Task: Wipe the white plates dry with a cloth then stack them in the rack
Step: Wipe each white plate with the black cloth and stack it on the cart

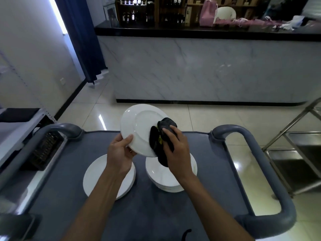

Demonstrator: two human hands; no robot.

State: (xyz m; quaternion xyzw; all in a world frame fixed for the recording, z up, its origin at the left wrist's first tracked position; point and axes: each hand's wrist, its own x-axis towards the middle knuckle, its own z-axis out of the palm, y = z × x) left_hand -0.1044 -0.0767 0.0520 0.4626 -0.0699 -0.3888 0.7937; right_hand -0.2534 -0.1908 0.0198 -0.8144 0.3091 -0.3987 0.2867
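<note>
A white plate [139,126] is held tilted above the grey cart top [144,206], its underside towards me. My left hand [119,150] grips its lower left rim, thumb on the near face. My right hand [175,146] presses a dark bunched cloth [163,136] against the plate's right side, fingers curled over the cloth. Below, a low stack of white plates [97,178] lies on the left of the cart. A taller stack of white plates [166,180] stands on the right, partly hidden by my right arm.
Grey cart handles rise at the left [57,131] and right [257,153]. A steel shelf rack [295,153] stands to the right on the tiled floor. A marble-fronted bar counter [208,70] runs across ahead. A dark slotted basket [46,150] sits at the left.
</note>
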